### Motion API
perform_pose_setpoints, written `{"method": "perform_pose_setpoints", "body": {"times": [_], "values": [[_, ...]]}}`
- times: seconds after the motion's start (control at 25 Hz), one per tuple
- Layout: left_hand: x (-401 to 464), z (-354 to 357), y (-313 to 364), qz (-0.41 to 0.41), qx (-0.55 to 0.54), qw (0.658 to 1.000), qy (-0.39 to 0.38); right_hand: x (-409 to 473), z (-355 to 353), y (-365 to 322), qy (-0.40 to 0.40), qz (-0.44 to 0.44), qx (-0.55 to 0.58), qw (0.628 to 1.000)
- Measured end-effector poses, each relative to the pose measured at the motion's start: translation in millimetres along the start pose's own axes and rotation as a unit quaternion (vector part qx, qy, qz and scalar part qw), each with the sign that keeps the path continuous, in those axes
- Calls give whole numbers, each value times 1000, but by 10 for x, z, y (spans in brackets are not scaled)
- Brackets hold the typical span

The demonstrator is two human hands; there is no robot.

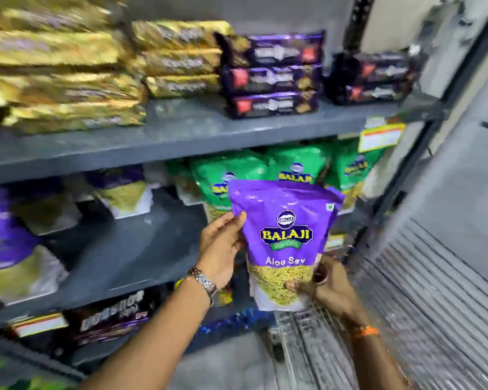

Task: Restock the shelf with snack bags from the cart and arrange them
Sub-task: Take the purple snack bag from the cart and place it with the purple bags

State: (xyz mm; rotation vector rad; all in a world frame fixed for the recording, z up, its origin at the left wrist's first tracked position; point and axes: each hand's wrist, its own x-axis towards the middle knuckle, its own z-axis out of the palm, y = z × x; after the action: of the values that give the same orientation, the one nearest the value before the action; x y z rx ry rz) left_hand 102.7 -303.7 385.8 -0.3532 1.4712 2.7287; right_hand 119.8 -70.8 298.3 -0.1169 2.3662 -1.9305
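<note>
Purple plastic Aloo Sev snack bag (285,240) held upright in front of grey metal shelf (141,249), below green bags (231,178). Left hand (223,246) fingers clasp its left edge; right hand (327,288) pinches bottom right corner.

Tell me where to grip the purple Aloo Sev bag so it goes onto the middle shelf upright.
Probably grip the purple bag by its side edges, much as now: left hand on the upper left edge, right hand under the lower right corner. It is a flat, upright pouch, wide at the base and facing the camera. Come from the front, base first, toward the bare shelf left of the green bags.
</note>
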Motion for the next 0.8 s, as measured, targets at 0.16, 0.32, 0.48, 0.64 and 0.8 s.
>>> {"method": "perform_pose_setpoints", "body": {"times": [0.16,0.32,0.48,0.64,0.8], "values": [[-29,-702,790,77,-5,993,85,534,1002,-373,-87,-57,-34,994],[-6,-1348,1317,136,10,981,137,997,1991,-537,-134,-109,-59,983],[120,-1852,1636,157,37,969,186,1368,2742,-620,-163,-99,-43,981],[243,-2225,1779,183,21,958,221,1740,3271,-469,-219,-90,-36,971],[382,-2519,1703,185,7,944,272,1755,3478,-437,-223,-81,22,971]]}}
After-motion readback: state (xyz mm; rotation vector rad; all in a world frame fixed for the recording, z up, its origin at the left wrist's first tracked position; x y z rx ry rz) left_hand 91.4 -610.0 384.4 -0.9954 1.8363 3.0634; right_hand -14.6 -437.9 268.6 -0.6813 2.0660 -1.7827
